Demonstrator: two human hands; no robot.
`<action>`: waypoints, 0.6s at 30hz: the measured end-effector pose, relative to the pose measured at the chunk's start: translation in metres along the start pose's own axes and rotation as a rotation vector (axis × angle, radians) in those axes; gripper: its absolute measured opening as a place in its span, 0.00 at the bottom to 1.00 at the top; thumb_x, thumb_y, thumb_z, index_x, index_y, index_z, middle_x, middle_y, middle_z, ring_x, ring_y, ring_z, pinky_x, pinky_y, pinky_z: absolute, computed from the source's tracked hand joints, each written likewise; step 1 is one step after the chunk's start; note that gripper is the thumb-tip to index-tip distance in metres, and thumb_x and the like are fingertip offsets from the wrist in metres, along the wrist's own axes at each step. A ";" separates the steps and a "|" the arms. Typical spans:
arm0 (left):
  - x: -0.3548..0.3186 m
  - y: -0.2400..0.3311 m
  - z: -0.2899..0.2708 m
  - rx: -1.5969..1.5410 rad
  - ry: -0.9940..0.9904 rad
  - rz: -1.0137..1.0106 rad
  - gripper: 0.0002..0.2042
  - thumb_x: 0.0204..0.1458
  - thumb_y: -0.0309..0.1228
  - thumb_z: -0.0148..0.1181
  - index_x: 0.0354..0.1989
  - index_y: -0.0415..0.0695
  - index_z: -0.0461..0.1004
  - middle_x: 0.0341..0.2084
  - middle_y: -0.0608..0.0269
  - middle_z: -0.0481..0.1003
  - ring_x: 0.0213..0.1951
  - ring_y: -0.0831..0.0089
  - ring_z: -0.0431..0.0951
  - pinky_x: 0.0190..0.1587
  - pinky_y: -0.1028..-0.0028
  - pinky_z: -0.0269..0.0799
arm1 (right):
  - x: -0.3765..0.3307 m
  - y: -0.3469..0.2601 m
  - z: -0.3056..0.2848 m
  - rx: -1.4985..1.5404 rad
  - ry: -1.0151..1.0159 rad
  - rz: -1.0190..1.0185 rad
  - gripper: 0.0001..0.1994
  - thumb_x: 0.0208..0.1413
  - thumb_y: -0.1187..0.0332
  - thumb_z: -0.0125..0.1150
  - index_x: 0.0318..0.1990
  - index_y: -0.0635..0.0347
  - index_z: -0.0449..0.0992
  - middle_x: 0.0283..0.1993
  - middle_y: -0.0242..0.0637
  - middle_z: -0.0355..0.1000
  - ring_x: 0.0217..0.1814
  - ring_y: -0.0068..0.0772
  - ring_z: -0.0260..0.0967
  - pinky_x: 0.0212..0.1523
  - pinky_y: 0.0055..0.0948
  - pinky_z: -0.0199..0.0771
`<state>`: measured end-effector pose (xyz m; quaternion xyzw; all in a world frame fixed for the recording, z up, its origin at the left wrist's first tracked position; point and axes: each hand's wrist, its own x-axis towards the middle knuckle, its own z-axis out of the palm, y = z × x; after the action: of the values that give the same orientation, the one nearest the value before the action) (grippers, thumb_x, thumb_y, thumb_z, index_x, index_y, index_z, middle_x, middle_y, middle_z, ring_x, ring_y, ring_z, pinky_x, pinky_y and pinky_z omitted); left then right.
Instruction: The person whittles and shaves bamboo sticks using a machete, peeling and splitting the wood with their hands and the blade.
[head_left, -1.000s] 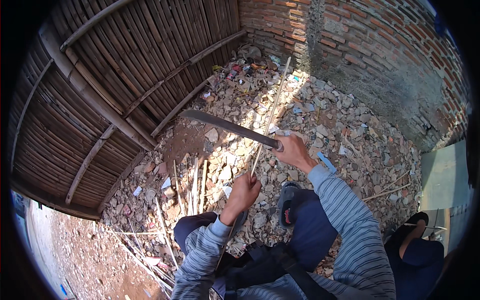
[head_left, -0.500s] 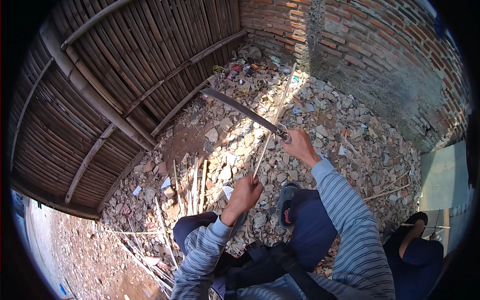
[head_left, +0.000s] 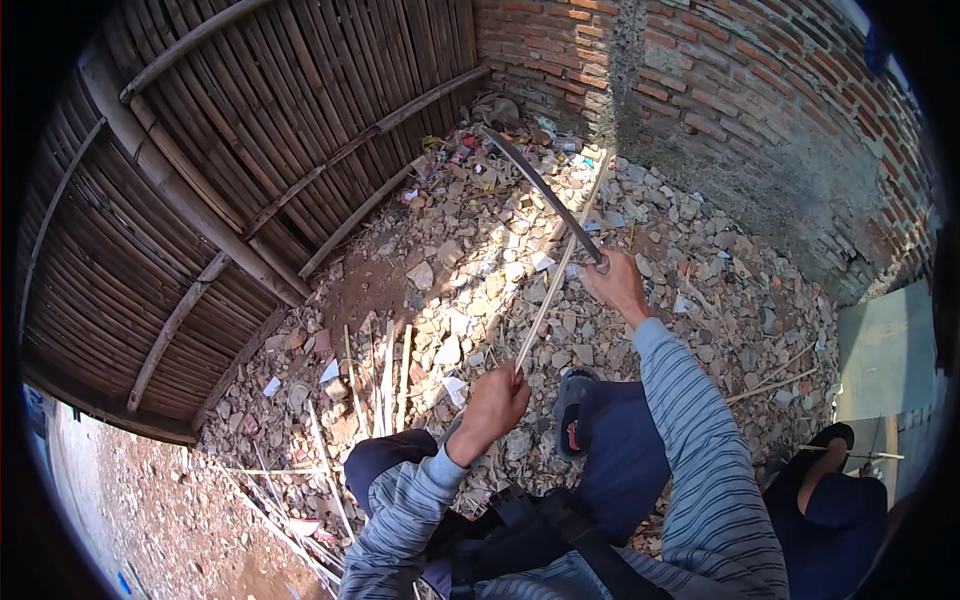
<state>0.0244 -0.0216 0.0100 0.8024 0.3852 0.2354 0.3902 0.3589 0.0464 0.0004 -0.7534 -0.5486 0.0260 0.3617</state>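
My left hand [head_left: 496, 400] grips the near end of a long thin bamboo strip [head_left: 560, 265], which slants up and away over the rubble toward the brick wall. My right hand [head_left: 618, 283] holds the handle of a long dark curved blade [head_left: 540, 186], raised above the strip with its tip pointing up and to the left. The blade crosses over the strip just in front of my right hand. Both forearms wear grey striped sleeves. My knees in dark blue trousers and a sandalled foot [head_left: 572, 410] show below the hands.
Broken stones and litter cover the ground [head_left: 470, 260]. A woven bamboo fence [head_left: 200, 180] stands at the left, a brick wall [head_left: 720, 110] behind. Several cut bamboo strips [head_left: 385, 365] lie beside my left knee. Another person's foot [head_left: 830, 470] sits at the lower right.
My right hand has swung the blade upward and farther away, its tip rising from near level to pointing toward the fence corner. My left hand keeps hold of the strip.
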 end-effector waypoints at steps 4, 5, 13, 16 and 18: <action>0.012 0.008 -0.007 -0.037 0.042 -0.066 0.12 0.59 0.32 0.63 0.32 0.35 0.69 0.19 0.41 0.74 0.26 0.39 0.78 0.31 0.50 0.71 | -0.016 -0.039 -0.009 -0.043 -0.227 -0.115 0.15 0.52 0.59 0.72 0.45 0.55 0.86 0.30 0.46 0.81 0.36 0.53 0.82 0.41 0.49 0.81; 0.014 0.011 -0.010 -0.056 0.061 -0.110 0.14 0.60 0.34 0.62 0.33 0.34 0.69 0.19 0.41 0.74 0.26 0.39 0.78 0.31 0.50 0.71 | -0.019 -0.047 -0.009 -0.102 -0.306 -0.177 0.15 0.50 0.59 0.72 0.44 0.54 0.86 0.29 0.47 0.81 0.36 0.54 0.82 0.42 0.50 0.81; 0.021 -0.009 -0.022 -0.169 0.179 -0.098 0.20 0.74 0.43 0.46 0.37 0.37 0.69 0.22 0.52 0.72 0.25 0.58 0.73 0.30 0.60 0.68 | -0.023 -0.078 -0.001 -0.016 -0.339 -0.219 0.13 0.50 0.60 0.72 0.38 0.57 0.84 0.27 0.45 0.80 0.32 0.53 0.81 0.38 0.49 0.81; 0.022 -0.005 -0.024 -0.233 0.158 -0.119 0.21 0.75 0.46 0.46 0.37 0.40 0.69 0.21 0.66 0.68 0.23 0.76 0.68 0.26 0.71 0.64 | -0.028 -0.078 0.000 0.071 -0.274 -0.208 0.13 0.50 0.60 0.72 0.39 0.57 0.84 0.26 0.44 0.80 0.31 0.52 0.81 0.36 0.48 0.81; 0.021 -0.002 -0.025 -0.292 0.152 -0.131 0.21 0.75 0.47 0.46 0.37 0.42 0.68 0.21 0.68 0.67 0.23 0.79 0.66 0.25 0.73 0.63 | -0.031 -0.084 -0.001 0.027 -0.313 -0.216 0.13 0.51 0.60 0.72 0.40 0.57 0.84 0.26 0.44 0.80 0.30 0.52 0.81 0.35 0.48 0.81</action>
<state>0.0193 0.0074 0.0244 0.6905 0.4267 0.3228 0.4868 0.2796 0.0309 0.0381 -0.6718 -0.6755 0.1115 0.2828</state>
